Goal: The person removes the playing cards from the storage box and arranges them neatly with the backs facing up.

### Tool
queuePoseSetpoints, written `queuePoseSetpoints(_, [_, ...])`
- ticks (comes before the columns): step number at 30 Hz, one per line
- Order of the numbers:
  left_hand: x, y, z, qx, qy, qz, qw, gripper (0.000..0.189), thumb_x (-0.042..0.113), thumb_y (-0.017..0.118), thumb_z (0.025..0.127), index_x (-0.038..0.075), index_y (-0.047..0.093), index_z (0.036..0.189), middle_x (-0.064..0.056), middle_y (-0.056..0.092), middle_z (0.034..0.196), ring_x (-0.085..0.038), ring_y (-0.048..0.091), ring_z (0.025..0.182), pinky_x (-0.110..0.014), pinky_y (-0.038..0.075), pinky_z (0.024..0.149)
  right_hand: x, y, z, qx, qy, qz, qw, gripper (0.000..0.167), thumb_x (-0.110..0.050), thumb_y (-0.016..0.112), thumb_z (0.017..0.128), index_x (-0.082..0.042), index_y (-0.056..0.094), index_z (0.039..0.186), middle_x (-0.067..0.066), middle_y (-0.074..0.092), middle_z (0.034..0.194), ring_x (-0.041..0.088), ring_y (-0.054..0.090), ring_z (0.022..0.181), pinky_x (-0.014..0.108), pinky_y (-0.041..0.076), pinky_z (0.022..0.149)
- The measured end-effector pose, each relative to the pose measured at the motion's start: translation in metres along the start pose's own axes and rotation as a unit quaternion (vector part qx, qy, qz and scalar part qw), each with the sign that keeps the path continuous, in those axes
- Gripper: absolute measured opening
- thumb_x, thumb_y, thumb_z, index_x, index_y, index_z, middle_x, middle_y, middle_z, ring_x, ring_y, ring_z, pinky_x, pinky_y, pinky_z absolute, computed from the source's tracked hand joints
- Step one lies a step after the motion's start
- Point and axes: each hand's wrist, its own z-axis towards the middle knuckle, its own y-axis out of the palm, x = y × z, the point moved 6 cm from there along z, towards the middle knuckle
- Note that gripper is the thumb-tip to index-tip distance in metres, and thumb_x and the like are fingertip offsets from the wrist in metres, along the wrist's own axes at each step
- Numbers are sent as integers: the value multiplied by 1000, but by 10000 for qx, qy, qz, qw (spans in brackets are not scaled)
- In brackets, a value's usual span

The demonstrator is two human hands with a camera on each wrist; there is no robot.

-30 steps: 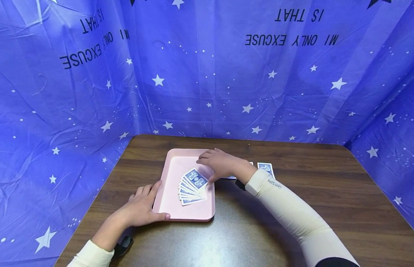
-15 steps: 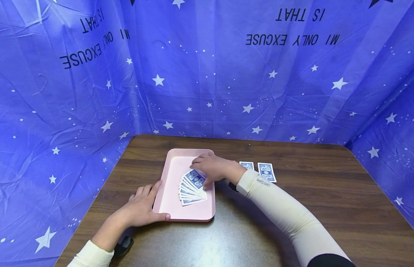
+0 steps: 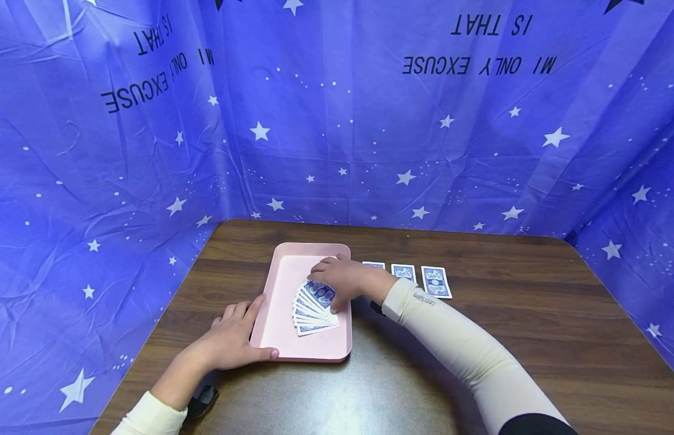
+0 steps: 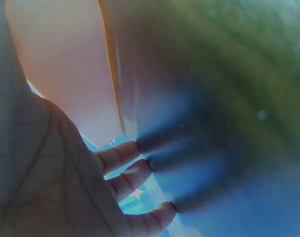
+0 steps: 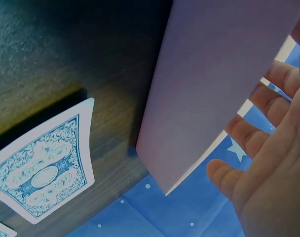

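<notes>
Blue star-printed cloth (image 3: 348, 145) hangs behind and beside a brown wooden table (image 3: 522, 326). Right hand (image 3: 345, 281): fingers bent, thumb apart, positioned over the uppermost card of a fan of cards (image 3: 313, 314); whether it grips that card cannot be told. Left hand (image 3: 232, 339): fingers extended along the tray's left side, thumb at the near rim, no grasp. Fan location: face down inside the pink tray (image 3: 279, 296). Three loose cards (image 3: 404, 272) lie in a row on the table, right of the tray.
</notes>
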Motion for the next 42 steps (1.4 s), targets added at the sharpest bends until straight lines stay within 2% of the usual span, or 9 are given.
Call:
queuePoseSetpoints(14, [0, 1, 0, 7, 39, 7, 10000, 123, 79, 67, 69, 6, 22, 157, -23, 44, 140, -43, 40, 127, -65, 38, 90, -3, 1, 2, -9, -33, -141, 9999, 93, -44, 87, 72, -20, 43, 151, -2, 44, 150, 23, 34, 141, 51, 25, 112])
queuePoseSetpoints(30, [0, -1, -1, 32, 61, -6, 10000, 123, 79, 68, 69, 5, 22, 157, -23, 44, 141, -43, 40, 127, -64, 39, 90, -3, 4, 3, -175, 111, -80, 9998, 92, -44, 87, 74, -22, 43, 152, -2, 44, 149, 20, 34, 141, 49, 23, 114])
queuePoseSetpoints(42, [0, 0, -1, 22, 37, 25, 10000, 124, 80, 67, 68, 6, 23, 157, -23, 44, 141, -43, 41, 127, -64, 39, 90, -2, 0, 3, -85, 107, -77, 9999, 92, -47, 87, 72, -22, 45, 150, 0, 44, 148, 21, 34, 141, 49, 23, 114])
